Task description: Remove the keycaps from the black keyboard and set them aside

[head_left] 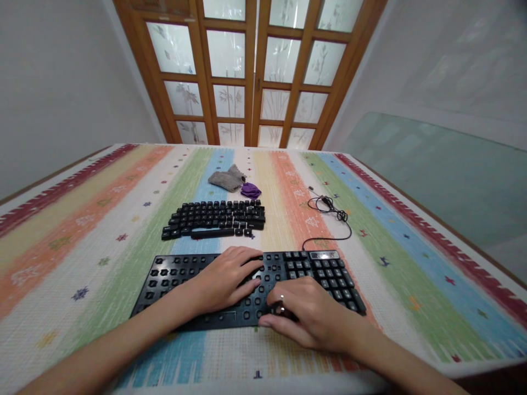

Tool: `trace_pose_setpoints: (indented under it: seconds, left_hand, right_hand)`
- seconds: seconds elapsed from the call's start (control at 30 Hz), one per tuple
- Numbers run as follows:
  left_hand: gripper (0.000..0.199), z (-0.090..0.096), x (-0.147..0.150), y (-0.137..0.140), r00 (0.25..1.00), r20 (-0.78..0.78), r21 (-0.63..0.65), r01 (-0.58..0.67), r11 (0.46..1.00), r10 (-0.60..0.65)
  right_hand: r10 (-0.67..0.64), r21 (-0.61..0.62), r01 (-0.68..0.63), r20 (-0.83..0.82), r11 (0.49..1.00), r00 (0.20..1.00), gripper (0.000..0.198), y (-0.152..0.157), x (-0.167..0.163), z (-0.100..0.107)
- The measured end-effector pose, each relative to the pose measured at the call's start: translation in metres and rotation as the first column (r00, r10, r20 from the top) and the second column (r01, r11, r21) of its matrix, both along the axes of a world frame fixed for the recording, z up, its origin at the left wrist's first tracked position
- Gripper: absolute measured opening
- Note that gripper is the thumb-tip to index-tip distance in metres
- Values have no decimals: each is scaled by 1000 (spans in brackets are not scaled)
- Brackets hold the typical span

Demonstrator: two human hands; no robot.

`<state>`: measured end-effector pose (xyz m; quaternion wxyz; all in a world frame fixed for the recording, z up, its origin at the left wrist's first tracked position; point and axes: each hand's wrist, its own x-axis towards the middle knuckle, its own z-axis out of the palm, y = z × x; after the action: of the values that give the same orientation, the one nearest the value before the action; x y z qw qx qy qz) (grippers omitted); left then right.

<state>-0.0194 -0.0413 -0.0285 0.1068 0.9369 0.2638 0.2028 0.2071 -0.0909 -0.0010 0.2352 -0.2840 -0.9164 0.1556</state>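
A black keyboard (pixel 142 296) lies near the table's front edge. Its left and middle parts show bare key sockets, while the right end still carries keycaps (pixel 329 274). My left hand (pixel 226 277) rests on the middle of the board, palm down with fingers stretched out. Over the lower middle sockets, my right hand (pixel 308 312) is closed, thumb and fingers curled together by the front edge. A shiny ring-like piece shows at its index finger; what the fingers hold, if anything, is hidden. Behind the board, loose black keycaps (pixel 214 216) lie grouped in rows.
Beyond the keycaps lie a grey cloth (pixel 227 179) and a purple cloth bundle (pixel 251 190). A coiled black cable (pixel 329 206) runs from the keyboard's back to the right. A striped tablecloth (pixel 395 263) covers the table; wood-framed glass doors (pixel 251 82) stand behind.
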Motion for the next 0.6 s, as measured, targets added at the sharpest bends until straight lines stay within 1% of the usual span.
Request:
trace_pose_setpoints:
  seconds: [0.07,0.13,0.23,0.4,0.6]
  left_hand:
    - [32,1,0,0,1000,0,-9,2,1000,-2]
    - [33,2,0,0,1000,4,-15,5,1000,-5]
    - [33,2,1,0,1000,5,-25,7,1000,-7]
    - [31,2,1,0,1000,-2,-25,12,1000,-12]
    - [33,7,2,0,999,-41,-10,20,1000,-20]
  right_hand:
    - [-47,-105,50,33,993,998,35,6,2,3]
    - [-84,-196,95,65,976,994,32,12,4,7]
    - [-64,-276,81,68,958,996,30,19,4,13]
    - [-74,-304,81,37,949,997,29,19,0,17]
    - [-78,-313,90,51,946,996,26,17,-1,19]
